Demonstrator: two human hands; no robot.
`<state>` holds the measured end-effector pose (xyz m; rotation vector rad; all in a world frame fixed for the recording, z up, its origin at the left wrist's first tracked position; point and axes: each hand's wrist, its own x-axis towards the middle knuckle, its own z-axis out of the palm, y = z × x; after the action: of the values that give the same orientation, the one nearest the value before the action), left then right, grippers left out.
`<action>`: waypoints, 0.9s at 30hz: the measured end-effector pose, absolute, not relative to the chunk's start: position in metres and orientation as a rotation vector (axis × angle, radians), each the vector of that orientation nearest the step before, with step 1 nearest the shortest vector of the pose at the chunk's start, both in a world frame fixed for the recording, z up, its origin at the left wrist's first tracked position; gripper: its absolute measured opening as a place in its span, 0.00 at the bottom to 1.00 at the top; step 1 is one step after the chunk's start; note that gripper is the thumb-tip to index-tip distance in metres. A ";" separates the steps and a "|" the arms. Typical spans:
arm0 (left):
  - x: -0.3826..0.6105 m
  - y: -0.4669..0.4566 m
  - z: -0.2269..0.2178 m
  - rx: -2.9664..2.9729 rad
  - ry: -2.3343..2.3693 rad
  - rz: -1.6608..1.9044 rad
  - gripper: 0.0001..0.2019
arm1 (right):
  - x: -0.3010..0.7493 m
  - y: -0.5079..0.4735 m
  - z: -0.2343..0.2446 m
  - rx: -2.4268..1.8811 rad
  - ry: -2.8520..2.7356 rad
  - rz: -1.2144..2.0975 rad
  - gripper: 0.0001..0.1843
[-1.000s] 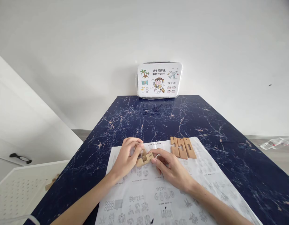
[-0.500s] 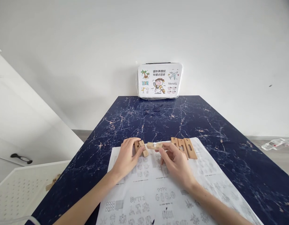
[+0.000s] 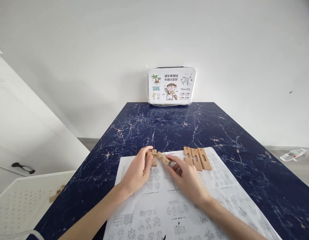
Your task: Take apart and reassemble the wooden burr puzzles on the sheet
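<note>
My left hand (image 3: 140,166) is closed around notched wooden puzzle blocks (image 3: 154,162) standing at the top left of a printed sheet (image 3: 167,200). Between my right hand's (image 3: 186,176) thumb and fingers is a notched wooden puzzle stick (image 3: 164,158) with small dark marks on it. Its far end is right beside the blocks in my left hand; I cannot tell whether they touch. Just past my right hand lie several flat wooden pieces (image 3: 205,159), side by side, numbered 3, 1 and 2, with cut-out slots. My fingers partly hide the blocks on the left.
At the far end of the dark blue marbled table (image 3: 169,130), a white cartoon case (image 3: 172,86) leans on the wall. Lower left, a white perforated surface (image 3: 21,200) carries more wooden pieces (image 3: 56,194). Clear plastic bottles (image 3: 296,154) lie on the floor at right.
My right hand has turned the puzzle stick from nearly level to slanting, its far end closer to the left blocks. The blocks in my left hand have turned more upright.
</note>
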<state>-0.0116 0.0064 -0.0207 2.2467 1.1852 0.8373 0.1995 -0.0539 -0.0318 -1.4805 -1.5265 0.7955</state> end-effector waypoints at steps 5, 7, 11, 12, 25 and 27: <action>-0.009 0.005 -0.018 2.312 1.154 0.909 0.16 | 0.200 -0.054 -0.034 -1.424 -1.574 0.771 0.17; -0.008 0.004 -0.013 2.347 1.128 1.000 0.14 | 0.200 -0.054 -0.035 -1.395 -1.583 0.767 0.15; -0.009 -0.002 -0.003 2.413 0.952 1.048 0.11 | 0.197 -0.056 -0.034 -1.383 -1.604 0.710 0.11; -0.009 -0.004 -0.002 2.462 0.868 1.017 0.14 | 0.196 -0.057 -0.033 -1.364 -1.625 0.677 0.09; -0.002 -0.021 -0.012 2.919 0.417 0.883 0.15 | 0.194 -0.065 -0.032 -1.150 -1.970 0.817 0.09; -0.004 -0.018 -0.013 2.919 0.424 0.845 0.15 | 0.192 -0.064 -0.033 -1.189 -1.982 0.792 0.08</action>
<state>-0.0036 -0.0181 -0.0133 2.9191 0.4239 0.8454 0.1921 -0.0636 -0.0332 -1.1889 -1.9822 0.7917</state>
